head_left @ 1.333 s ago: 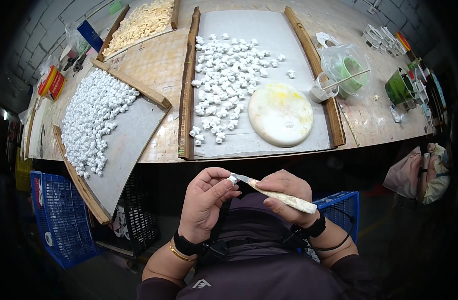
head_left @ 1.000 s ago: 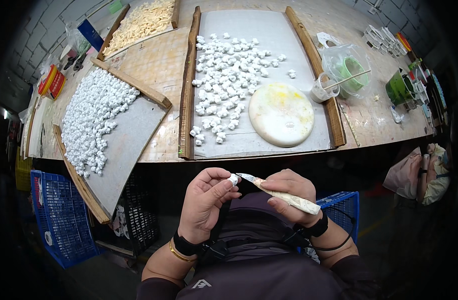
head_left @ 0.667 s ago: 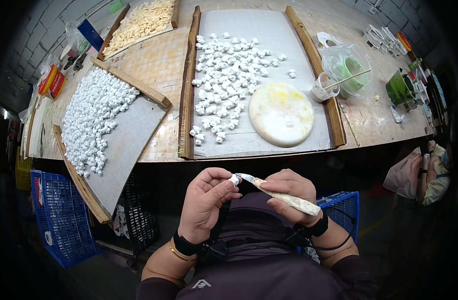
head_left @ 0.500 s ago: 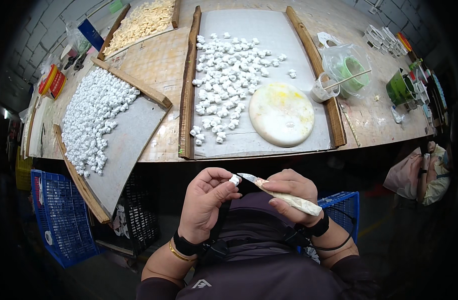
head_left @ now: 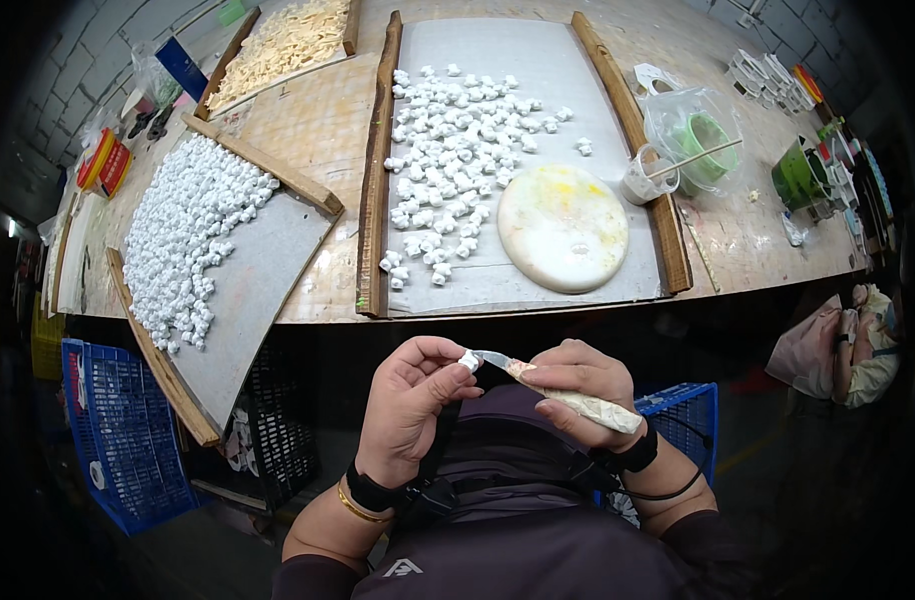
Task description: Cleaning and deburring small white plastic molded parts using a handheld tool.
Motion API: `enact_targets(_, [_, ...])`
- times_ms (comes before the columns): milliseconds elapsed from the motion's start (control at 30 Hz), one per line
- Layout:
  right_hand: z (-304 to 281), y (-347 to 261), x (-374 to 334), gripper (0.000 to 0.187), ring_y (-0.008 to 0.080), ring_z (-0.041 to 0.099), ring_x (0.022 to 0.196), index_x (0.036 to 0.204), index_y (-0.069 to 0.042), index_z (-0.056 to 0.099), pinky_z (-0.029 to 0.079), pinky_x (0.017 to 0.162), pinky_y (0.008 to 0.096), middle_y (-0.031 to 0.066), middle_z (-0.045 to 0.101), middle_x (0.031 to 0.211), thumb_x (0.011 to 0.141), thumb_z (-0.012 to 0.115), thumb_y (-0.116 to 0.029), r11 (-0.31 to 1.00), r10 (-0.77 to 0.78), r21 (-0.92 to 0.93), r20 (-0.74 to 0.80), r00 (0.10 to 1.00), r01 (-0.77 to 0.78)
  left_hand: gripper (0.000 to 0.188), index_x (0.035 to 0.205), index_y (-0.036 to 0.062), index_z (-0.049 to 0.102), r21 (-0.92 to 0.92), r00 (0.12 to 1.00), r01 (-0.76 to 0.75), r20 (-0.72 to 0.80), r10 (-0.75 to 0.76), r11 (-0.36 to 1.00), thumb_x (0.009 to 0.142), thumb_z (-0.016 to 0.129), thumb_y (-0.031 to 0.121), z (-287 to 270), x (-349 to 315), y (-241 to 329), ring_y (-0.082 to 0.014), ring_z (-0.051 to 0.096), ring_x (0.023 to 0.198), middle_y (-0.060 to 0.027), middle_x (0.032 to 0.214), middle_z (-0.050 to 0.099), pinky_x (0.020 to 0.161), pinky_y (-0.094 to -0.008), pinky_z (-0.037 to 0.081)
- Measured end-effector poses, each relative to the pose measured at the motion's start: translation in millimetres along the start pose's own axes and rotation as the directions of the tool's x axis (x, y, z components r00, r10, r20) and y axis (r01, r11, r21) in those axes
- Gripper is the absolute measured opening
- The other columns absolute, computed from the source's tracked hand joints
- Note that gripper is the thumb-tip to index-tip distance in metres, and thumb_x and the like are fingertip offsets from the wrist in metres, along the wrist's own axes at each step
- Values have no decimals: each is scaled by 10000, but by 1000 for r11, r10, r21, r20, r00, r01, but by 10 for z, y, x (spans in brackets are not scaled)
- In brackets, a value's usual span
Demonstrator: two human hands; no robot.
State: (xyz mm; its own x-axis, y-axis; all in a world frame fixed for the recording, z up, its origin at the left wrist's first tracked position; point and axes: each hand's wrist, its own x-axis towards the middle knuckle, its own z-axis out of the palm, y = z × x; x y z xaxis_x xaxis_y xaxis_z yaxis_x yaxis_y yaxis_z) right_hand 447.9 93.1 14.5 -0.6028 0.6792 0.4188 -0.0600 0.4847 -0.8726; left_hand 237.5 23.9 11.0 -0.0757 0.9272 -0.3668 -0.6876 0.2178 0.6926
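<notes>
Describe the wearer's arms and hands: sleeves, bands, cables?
Left hand and right hand: ungloved. Black left wristband and black right wristband. Narrow gold-coloured bracelet beside the left band. Thin black cable curves along the right forearm. Dark purplish left sleeve and right sleeve, both leaving the forearms bare.

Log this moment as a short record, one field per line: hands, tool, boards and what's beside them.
Left hand: pinches a small white piece between thumb and fingers
Right hand: grips a knife by its pale handle
Blade: tip at the piece; exact contact too small to tell
Middle board: scattered white pieces, plus a round disc stained yellow
Left board: crowded heap of white pieces
Right of middle board: cup with a stick; green bowl in clear plastic
</notes>
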Motion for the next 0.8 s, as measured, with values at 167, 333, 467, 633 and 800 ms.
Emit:
enact_targets(167, [6,5,2,299,203,617,778,1059,-17,688,496,692,286,129,655,989,762,712,-40,1000,-2,-10,-1,1000,2,188,1022,-18,576,-5,1000,6,5,-6,1000,855,659,6,-2,3,-6,-153,673,803,-139,944,667,725,-288,598])
enact_targets(333, [-6,11,1,302,205,619,782,1061,-17,686,497,691,287,129,655,989,761,712,-38,1000,-5,-6,10,1000,5,189,1021,-18,577,-5,1000,4,6,-4,1000,855,661,11,-7,2,-11,-151,672,804,-143,951,667,724,-288,598])
enact_targets(467, [-2,3,11,305,207,621,788,1065,-16,685,500,698,288,129,655,990,762,714,-41,1000,-3,-21,8,1000,3,189,1020,-19,577,-6,1000,8,6,-8,1000,855,663,14,-7,3,-14,-150,671,803,-145,952,666,723,-288,598])
enact_targets(633, [-11,4,-2,304,212,625,799,1063,-16,685,504,707,292,127,654,988,762,716,-43,1000,10,-16,-10,1000,-10,192,1019,-21,577,1,1000,5,8,-5,1000,852,666,15,-7,6,-12,-150,671,803,-147,951,666,724,-288,599])
enact_targets(800, [-9,6,3,304,218,629,810,1062,-18,685,507,710,294,130,655,986,761,717,-41,1000,-4,-8,17,1000,4,192,1016,-21,577,-11,1000,4,17,-3,1000,851,667,15,-18,9,-21,-151,672,804,-150,953,667,727,-289,599])
